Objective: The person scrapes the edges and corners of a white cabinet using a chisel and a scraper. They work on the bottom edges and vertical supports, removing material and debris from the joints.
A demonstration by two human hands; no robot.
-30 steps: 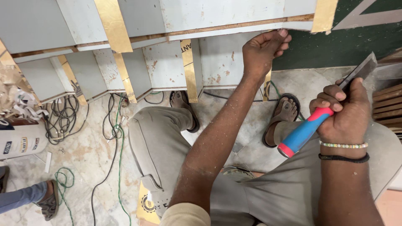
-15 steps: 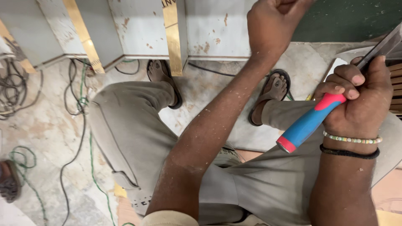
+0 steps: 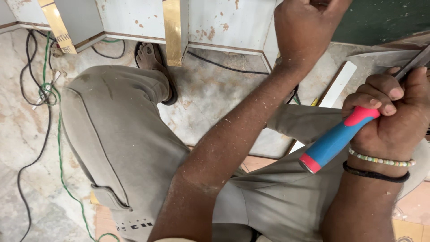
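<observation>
Hidden/cut off: left hand (image 3: 307, 33) runs off the top edge; its fingertips are out of frame, so whether its fingers are spread or closing on anything cannot be told.
Hidden, tool: the tool (image 3: 340, 136) shows a blue handle with red ends; its metal blade (image 3: 414, 62) slants to the right edge and is cut off there, tip unseen.
Hidden, feet: one sandalled foot (image 3: 152, 62) shows by the panel base; the other is behind the left forearm.
Left arm: stretched forward and up from the bottom edge, forearm dusted with pale specks, hand raised against the white panel (image 3: 224, 20).
Right hand: right hand (image 3: 394, 116) at the right edge, wrist bent, knuckles up; a bead bracelet (image 3: 380, 160) and a black band (image 3: 374, 174) sit on the wrist.
Right fingers: curled and pressed together around the upper, red part of the handle, thumb side hidden.
Tool position: in the right hand, handle angled down-left over the right thigh, red butt end free in the air, well apart from the left hand.
Posture: person squats, grey trousers (image 3: 116, 148) filling the centre, knees apart.
Panel: white, chipped, with gold strips (image 3: 172, 29) running down it, standing on the floor (image 3: 210, 98).
Floor: marbled stone; black and green cables (image 3: 47, 96) lie at left; a white slat (image 3: 338, 85) lies near the right knee.
</observation>
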